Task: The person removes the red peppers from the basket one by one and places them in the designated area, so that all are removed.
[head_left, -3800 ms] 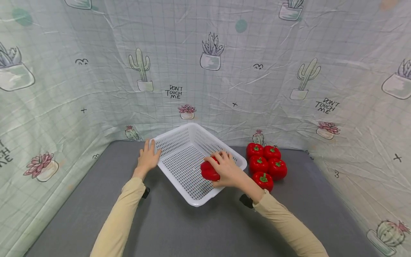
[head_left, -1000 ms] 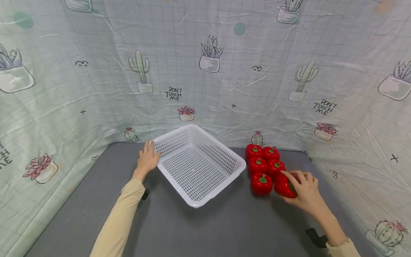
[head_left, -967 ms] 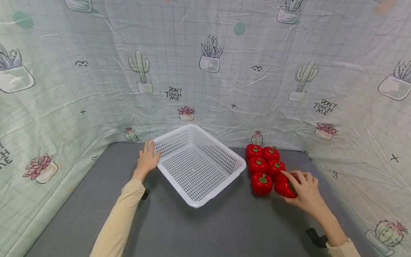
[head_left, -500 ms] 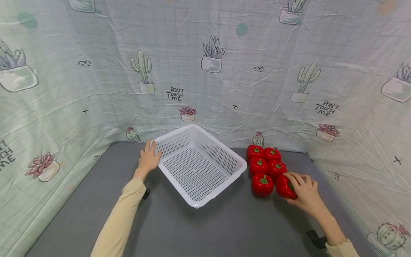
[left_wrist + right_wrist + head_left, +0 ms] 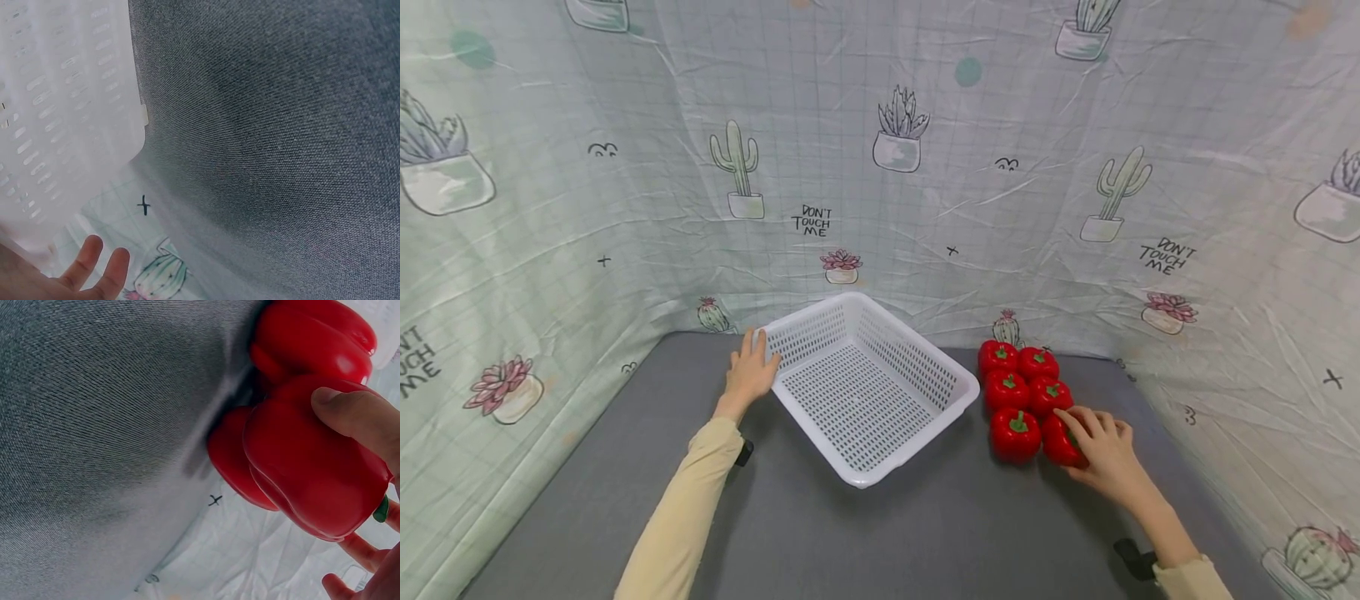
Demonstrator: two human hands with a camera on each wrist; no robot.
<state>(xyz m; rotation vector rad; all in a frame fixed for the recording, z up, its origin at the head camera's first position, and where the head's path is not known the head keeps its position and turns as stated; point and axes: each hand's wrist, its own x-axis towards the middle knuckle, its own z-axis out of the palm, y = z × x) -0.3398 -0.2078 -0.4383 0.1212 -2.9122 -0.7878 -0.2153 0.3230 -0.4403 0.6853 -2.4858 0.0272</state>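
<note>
My right hand [image 5: 1107, 454] grips a red bell pepper [image 5: 1060, 442] at the front right corner of a tight group of red peppers. In the right wrist view the thumb [image 5: 356, 415] lies on this pepper's side, and its green stem shows near the fingers. Directly left of it stands another red bell pepper [image 5: 1016, 435]. My left hand [image 5: 749, 372] rests at the left corner of a white plastic basket [image 5: 891, 467], its thumb by the rim. Two fingers [image 5: 114, 275] stretch out straight past the basket wall in the left wrist view.
Several more red peppers [image 5: 1006, 390] stand in rows behind, close to the cactus-print cloth [image 5: 955, 208] that hangs around the back and sides. Grey cloth [image 5: 880, 542] covers the table. The basket's bare perforated floor is visible.
Earlier my right hand held a pepper over the basket; a second ago it held the pepper at the group's front right. Since then pepper and hand have shifted slightly left. My left hand has stayed put.
</note>
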